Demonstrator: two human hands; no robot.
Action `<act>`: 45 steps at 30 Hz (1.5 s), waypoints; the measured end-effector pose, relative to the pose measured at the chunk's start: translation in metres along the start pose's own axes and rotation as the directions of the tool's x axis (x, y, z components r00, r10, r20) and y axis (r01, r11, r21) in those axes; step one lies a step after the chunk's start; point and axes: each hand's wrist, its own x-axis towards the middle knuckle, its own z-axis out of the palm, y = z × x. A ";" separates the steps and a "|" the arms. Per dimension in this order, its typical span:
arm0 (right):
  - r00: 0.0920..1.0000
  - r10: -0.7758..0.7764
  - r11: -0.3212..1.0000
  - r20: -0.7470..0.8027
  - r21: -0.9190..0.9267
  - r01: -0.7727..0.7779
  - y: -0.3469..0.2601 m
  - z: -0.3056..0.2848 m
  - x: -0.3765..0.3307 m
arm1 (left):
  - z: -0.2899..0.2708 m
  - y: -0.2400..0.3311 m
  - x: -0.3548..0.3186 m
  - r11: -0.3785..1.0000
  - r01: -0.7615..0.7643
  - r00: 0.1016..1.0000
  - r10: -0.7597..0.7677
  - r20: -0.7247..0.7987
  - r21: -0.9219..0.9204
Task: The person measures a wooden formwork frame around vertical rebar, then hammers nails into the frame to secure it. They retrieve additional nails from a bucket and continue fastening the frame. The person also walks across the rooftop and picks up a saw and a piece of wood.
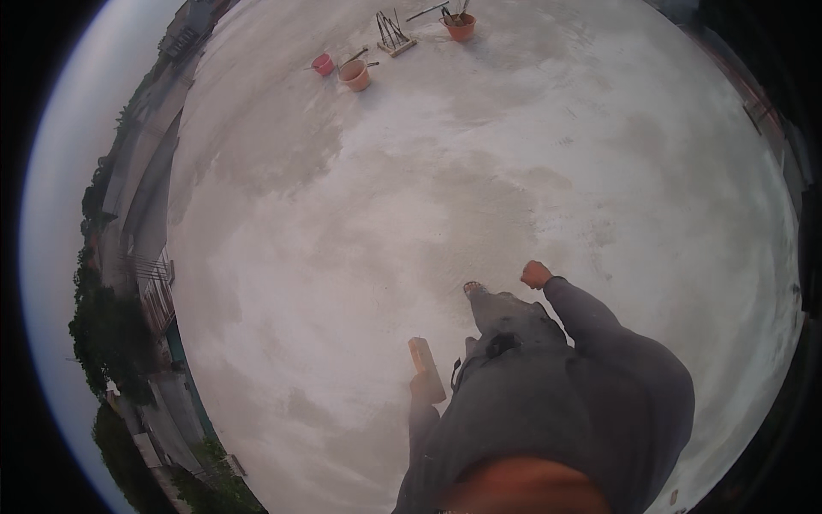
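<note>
I stand on a wide grey concrete roof slab [479,171] and look down at my own body in dark grey clothes. My left hand [420,387] hangs at my side and grips a pale brick [425,367] that points forward and down. My right hand [536,274] is out in front of me at the end of a grey sleeve, closed into a fist with nothing visible in it. One foot [473,289] is stepping forward on the slab between the two hands.
At the far end stand a small red bucket [323,64], a tan bucket [354,75], an orange bucket with tools [460,27] and a small metal rod frame [394,36]. The slab's left edge [175,257] drops to buildings and trees below.
</note>
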 end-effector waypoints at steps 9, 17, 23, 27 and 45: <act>0.927 0.183 0.826 -0.326 0.563 0.035 -0.084 -0.344 0.430 | -0.178 0.087 0.152 0.880 0.242 0.965 -0.264 0.003 -0.408; 0.976 0.192 0.761 -0.103 0.643 -0.082 -0.136 -0.406 0.639 | -0.394 0.179 0.401 0.863 0.236 0.956 -0.288 -0.052 -0.447; 0.793 0.418 0.402 0.443 0.693 -0.599 -0.135 -0.429 0.698 | -0.601 0.276 0.589 0.898 0.080 0.969 -0.171 -0.177 -0.433; 0.788 0.466 0.482 0.402 0.631 -0.607 -0.116 -0.472 0.810 | -0.709 0.373 0.746 0.900 -0.017 0.972 -0.087 -0.217 -0.435; 0.791 -0.046 0.950 -0.610 0.217 0.223 -0.075 -0.979 1.610 | -0.953 0.679 1.177 0.872 0.212 0.970 -0.243 -0.013 -0.442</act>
